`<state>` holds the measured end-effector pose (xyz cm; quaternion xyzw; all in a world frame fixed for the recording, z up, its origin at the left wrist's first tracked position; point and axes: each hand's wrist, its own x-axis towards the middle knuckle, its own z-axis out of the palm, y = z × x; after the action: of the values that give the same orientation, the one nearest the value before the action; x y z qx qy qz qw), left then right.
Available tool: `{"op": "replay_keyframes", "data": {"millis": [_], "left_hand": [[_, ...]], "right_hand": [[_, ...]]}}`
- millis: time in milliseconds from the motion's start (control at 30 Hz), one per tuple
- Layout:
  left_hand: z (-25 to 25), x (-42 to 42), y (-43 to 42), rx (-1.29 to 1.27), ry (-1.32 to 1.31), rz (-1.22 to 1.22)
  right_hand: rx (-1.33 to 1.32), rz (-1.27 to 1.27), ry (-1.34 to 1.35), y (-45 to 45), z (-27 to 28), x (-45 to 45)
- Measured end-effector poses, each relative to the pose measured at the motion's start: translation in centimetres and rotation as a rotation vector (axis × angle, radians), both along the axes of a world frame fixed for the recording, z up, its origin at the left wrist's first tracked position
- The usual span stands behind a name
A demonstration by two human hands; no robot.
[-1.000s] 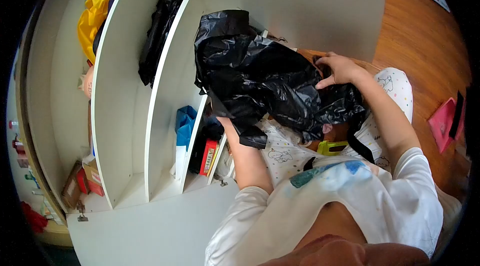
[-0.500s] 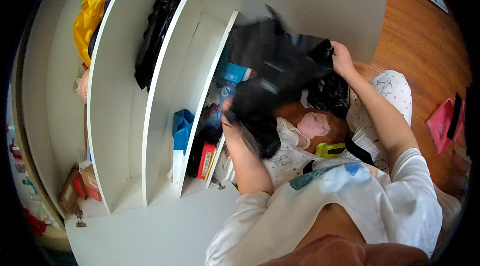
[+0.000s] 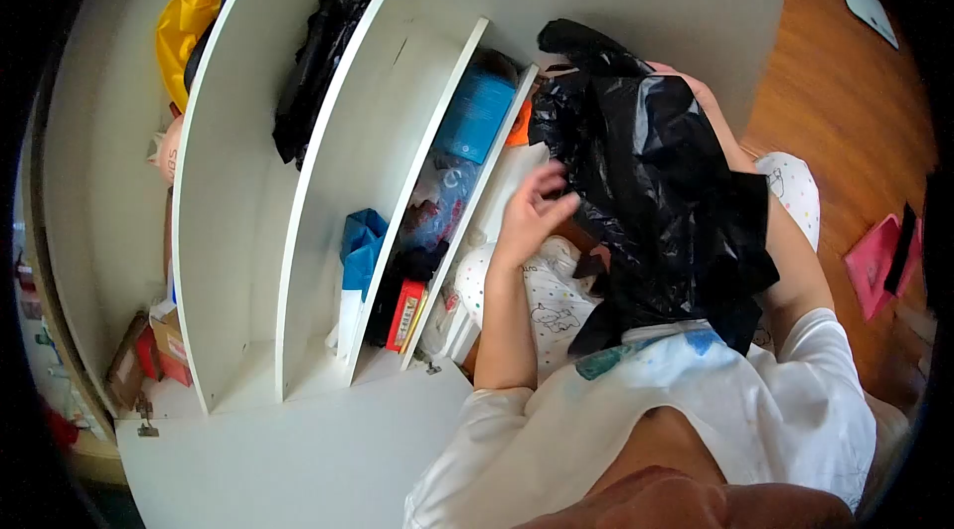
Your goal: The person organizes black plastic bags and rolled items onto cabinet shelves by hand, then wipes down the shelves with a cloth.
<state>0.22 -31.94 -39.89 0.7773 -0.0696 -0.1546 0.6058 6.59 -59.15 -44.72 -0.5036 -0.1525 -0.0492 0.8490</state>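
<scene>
Head view: the bag seems light, slippery, best pinched by its edge; left hand spread, right hand half-hidden, grip unclear.

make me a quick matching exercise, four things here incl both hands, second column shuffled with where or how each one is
Things
1. left hand
2. blue box
3. right hand
4. pink item

Places and states
A. inside the cabinet
B. fingers parted, near the black bag
C. on the wooden floor
D. partly hidden by the black bag

Pairs: 1-B, 2-A, 3-D, 4-C
</scene>
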Motion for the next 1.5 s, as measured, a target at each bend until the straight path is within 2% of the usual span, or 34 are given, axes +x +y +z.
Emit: {"op": "replay_keyframes", "data": {"millis": [33, 67, 100, 200, 233, 333, 400, 433, 467, 500, 567, 633, 667, 767, 800, 833, 867, 900, 933, 1000, 1033, 1067, 1167, 1200, 1300, 1367, 1433, 1500], "left_hand": [[-1.1, 0.7, 0.3, -0.022, -0.19, 0.147], [-2.3, 1.7, 1.1, 0.158, -0.252, 0.237], [-2.7, 2.3, 1.0, 0.157, -0.256, 0.237], [-4.1, 3.5, -0.2, -0.129, -0.169, 0.319], [-4.0, 3.6, 0.0, -0.129, -0.173, 0.324], [-3.3, 3.6, 0.2, -0.443, 0.144, 0.256], [-4.4, 3.8, 1.1, -0.5, 0.203, 0.209], [-4.9, 4.0, 1.6, -0.557, 0.263, 0.162], [-5.2, 4.2, 2.4, -0.573, 0.284, 0.279], [-6.1, 4.8, 3.7, -0.548, 0.19, 0.389], [-3.7, 4.5, 4.5, -0.801, 0.193, 0.472], [-2.3, 4.2, 5.6, -0.875, 0.17, 0.481], [-2.4, 4.5, 6.3, -0.914, 0.114, 0.409], [-2.2, 3.9, 6.4, -0.941, 0.142, 0.472], [-1.7, 3.2, 5.6, -0.899, 0.189, 0.482], [-0.9, 2.3, 4.0, -0.749, 0.207, 0.57], [-1.1, 1.6, 2.5, -0.741, 0.301, 0.521], [-4.1, 1.4, 2.7, -0.746, 0.394, 0.335], [-6.0, 1.3, 1.8, -0.875, 0.578, 0.176], [-5.8, -0.6, -2.3, -0.982, 0.757, 0.076], [-6.3, -1.2, -3.8, -0.985, 0.757, 0.077], [-6.9, -1.7, -5.0, -0.737, 0.376, -0.004], [-7.0, -1.5, -3.6, -0.682, 0.165, 0.021], [-7.1, -1.3, -2.5, -0.924, 0.272, 0.072], [-5.7, -2.3, -0.4, -1.162, 0.406, 0.237], [-4.7, -2.5, 0.8, -1.1, 0.308, 0.199], [-3.7, -2.4, 2.1, -1.103, 0.291, 0.195], [-2.8, -1.8, 3.5, -1.114, 0.335, 0.229]], "right_hand": [[-0.113, -0.025, -0.1, 0.1, 0.5, -0.3], [-0.05, 0.034, -0.101, 0.2, 0.0, -0.3], [-0.121, -0.001, -0.216, 0.4, 0.4, -0.5], [-0.167, 0.117, -0.201, 0.9, 1.1, -1.1], [-0.082, 0.157, -0.098, 1.1, 1.1, -1.2], [-0.143, 0.196, -0.184, 0.5, 1.9, -1.4], [0.051, 0.313, -0.119, -0.1, 1.7, -0.9], [0.104, 0.292, -0.148, -0.4, 1.7, -0.8], [0.084, 0.232, -0.091, -1.1, 1.9, -0.9], [0.064, 0.174, -0.033, -1.7, 2.3, -1.1], [0.085, 0.189, -0.093, -3.6, 1.2, 0.2], [-0.129, 0.019, -0.197, -3.3, 2.0, -0.5], [-0.129, 0.02, -0.197, -3.1, 1.9, -0.6], [-0.215, -0.044, -0.179, -2.2, 1.8, -0.9], [-0.132, -0.074, -0.149, -2.1, 2.3, -1.0], [-0.051, -0.104, -0.118, -2.0, 2.6, -1.0], [0.079, -0.058, -0.036, -2.2, 2.3, -0.8], [0.076, -0.057, -0.038, -2.3, 2.0, -0.5], [0.092, -0.079, -0.068, -2.4, 1.6, -0.3], [0.174, -0.039, -0.087, -2.7, 1.0, 0.1], [0.172, -0.037, -0.086, -2.7, 0.9, -0.1], [0.094, -0.087, -0.06, -2.4, 1.4, -0.4], [-0.007, -0.14, -0.05, -2.9, 1.0, -0.2], [-0.025, -0.14, -0.061, -3.1, 0.6, -0.1], [-0.125, -0.15, -0.111, -3.1, 0.5, 0.1], [-0.133, -0.122, -0.094, -2.9, -0.5, 0.6], [-0.526, -0.209, -0.273, -2.9, -2.0, 1.2], [-0.508, -0.218, -0.27, -2.8, -2.6, 1.1]]}}
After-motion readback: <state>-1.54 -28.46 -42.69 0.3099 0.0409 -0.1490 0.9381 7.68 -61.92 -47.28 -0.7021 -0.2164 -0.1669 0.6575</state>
